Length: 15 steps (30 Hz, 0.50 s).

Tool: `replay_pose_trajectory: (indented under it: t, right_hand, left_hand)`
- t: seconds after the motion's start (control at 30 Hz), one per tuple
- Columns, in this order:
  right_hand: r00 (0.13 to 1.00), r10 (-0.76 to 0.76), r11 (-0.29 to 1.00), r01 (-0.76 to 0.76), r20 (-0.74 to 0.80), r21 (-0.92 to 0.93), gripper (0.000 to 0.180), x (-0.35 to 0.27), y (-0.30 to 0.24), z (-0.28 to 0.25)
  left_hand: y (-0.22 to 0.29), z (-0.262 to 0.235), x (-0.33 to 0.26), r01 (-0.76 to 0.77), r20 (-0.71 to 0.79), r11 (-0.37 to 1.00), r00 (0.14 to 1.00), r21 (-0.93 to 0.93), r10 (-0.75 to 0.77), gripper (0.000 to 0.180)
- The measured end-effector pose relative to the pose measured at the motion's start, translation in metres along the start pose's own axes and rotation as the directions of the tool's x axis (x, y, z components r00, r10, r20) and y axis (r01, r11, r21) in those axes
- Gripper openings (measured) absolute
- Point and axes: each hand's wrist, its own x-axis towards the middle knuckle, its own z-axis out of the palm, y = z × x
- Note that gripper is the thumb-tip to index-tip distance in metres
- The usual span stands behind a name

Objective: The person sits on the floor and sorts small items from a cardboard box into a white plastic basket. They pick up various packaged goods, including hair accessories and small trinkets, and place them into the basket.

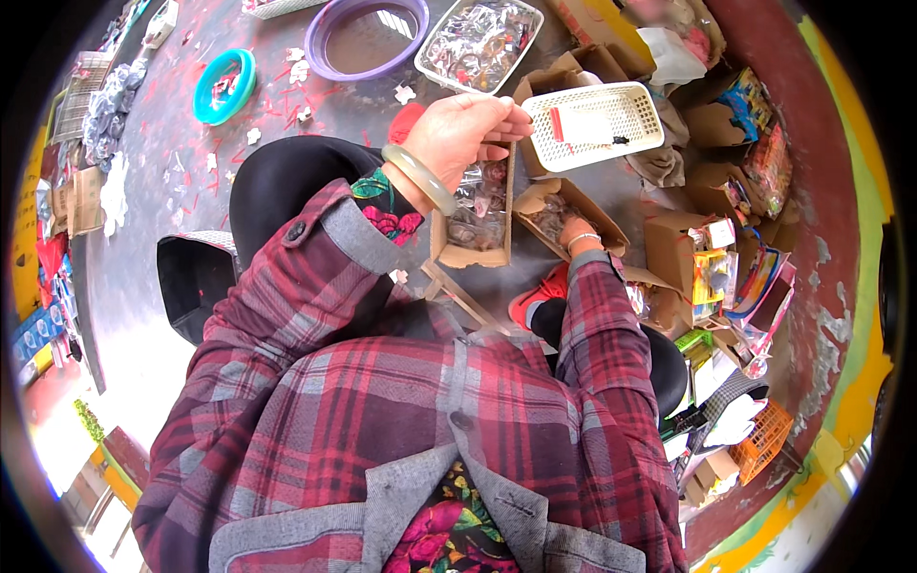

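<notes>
My left hand point(454, 136), with a pale bangle point(420, 180) at its wrist, is raised beside the left rim of a white plastic basket point(654, 119). Its fingers are bent and drawn together; what they hold, if anything, is too small to make out. In the basket are a red strip point(556, 124), a white sheet point(586, 126) and a small black item point(621, 140). My right hand point(576, 229) reaches into an open cardboard box point(611, 227) of small clear-wrapped pieces, which hide its fingers. Left of it stands another cardboard box point(475, 256) of wrapped pieces.
At the back are a purple basin point(315, 53), a teal basin point(246, 100) and a white basket point(523, 69) full of packets. Several cartons point(673, 244) of goods crowd the right side by the wall. A black container point(196, 286) stands left of my knee.
</notes>
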Motion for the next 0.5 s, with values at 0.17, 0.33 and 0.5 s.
replay_pose_trajectory:
  t: [0.17,0.33,0.5]
  right_hand:
    - [0.992,0.124,0.992,-0.123,-0.014,0.015,0.030,-0.002,-0.008,-0.003]
    - [0.989,0.145,0.988,-0.145,-0.013,-0.055,0.027,-0.004,-0.014,0.000]
    - [0.978,0.194,0.981,-0.191,-0.081,0.043,0.030,-0.005,-0.006,-0.019]
  left_hand:
    - [0.000,0.002,-0.001,0.003,0.000,1.000,1.000,-0.002,-0.003,0.030]
    - [-0.001,0.001,-0.002,-0.002,-0.010,1.000,1.000,0.013,0.002,0.030]
    - [0.004,0.006,-0.004,-0.002,0.018,1.000,1.000,0.029,0.001,0.029]
